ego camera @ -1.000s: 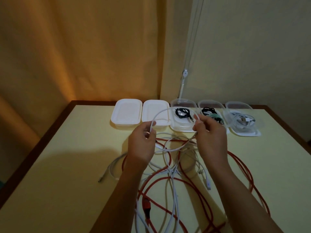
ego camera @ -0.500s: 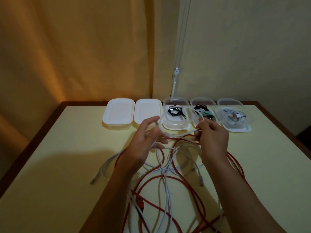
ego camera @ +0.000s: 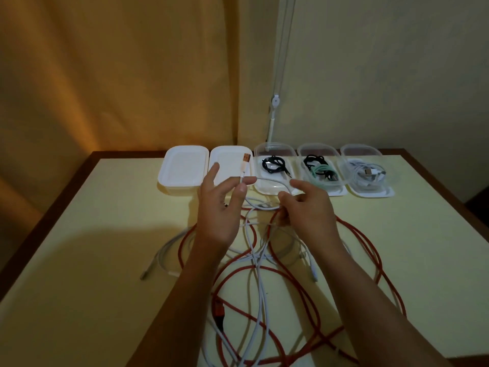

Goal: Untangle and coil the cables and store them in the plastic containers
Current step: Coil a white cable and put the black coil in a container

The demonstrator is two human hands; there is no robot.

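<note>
Smooth white cable (ego camera: 275, 182) pinched in left hand (ego camera: 222, 207), looped through curled right hand (ego camera: 307, 207).

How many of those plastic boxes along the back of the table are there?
5, in one row at the table's far edge: two white ones on the left, then three clear ones holding a black cable, black and green cables, and white cables.

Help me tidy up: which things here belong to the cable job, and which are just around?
Job: white cable, red cable, five containers, left hand, right hand.
Around: curtain, blind cord, table.
</note>
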